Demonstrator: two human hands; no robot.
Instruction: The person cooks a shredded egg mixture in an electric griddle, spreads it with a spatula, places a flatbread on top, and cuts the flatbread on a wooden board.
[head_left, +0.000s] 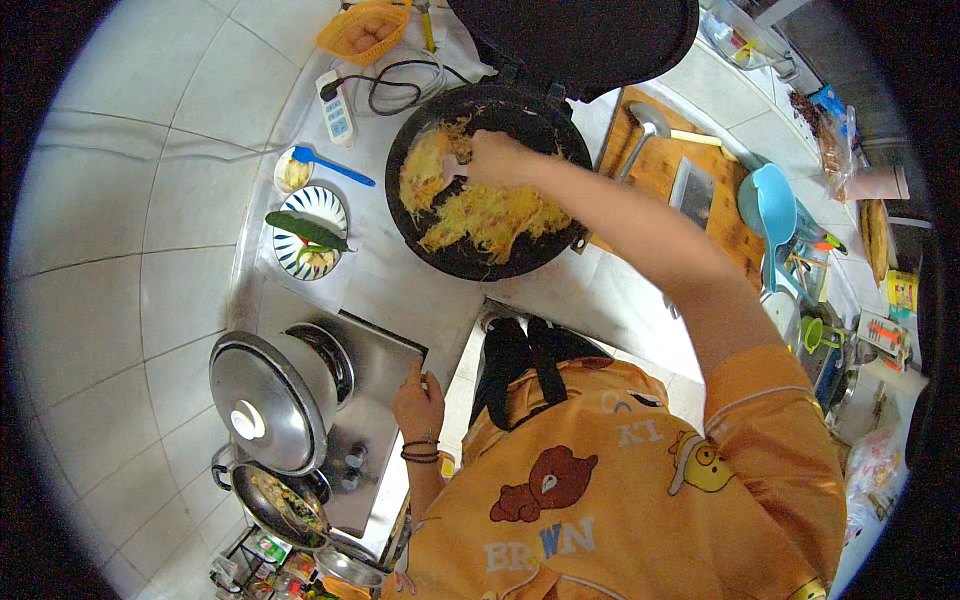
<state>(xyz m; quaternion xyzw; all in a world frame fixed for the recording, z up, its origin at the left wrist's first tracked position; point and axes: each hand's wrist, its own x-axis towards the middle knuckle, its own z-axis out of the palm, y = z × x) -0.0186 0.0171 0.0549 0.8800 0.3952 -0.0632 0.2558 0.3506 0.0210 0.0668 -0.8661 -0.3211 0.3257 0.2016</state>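
My right hand (499, 159) reaches over a round black electric griddle (487, 271) with its lid raised. Its fingers close on a small pale scraper (452, 171), partly hidden, which touches the yellow shredded pancake (499, 217). The pancake lies in uneven pieces, with a gap between the left piece and the rest. My left hand (420, 401) rests at the edge of the steel gas stove (375, 427), index finger extended, holding nothing. Left of the griddle are a blue silicone brush (337, 166), a small bowl (294, 171) and a striped plate (289, 259) with a cucumber (307, 230) and peppers.
A lidded steel pot (270, 405) and a wok with food (281, 506) stand on the stove. Behind the griddle lie a power strip (334, 112), its cord and an orange egg basket (364, 34). A wooden board (652, 169) at right holds a ladle (646, 124) and a cleaver (694, 191).
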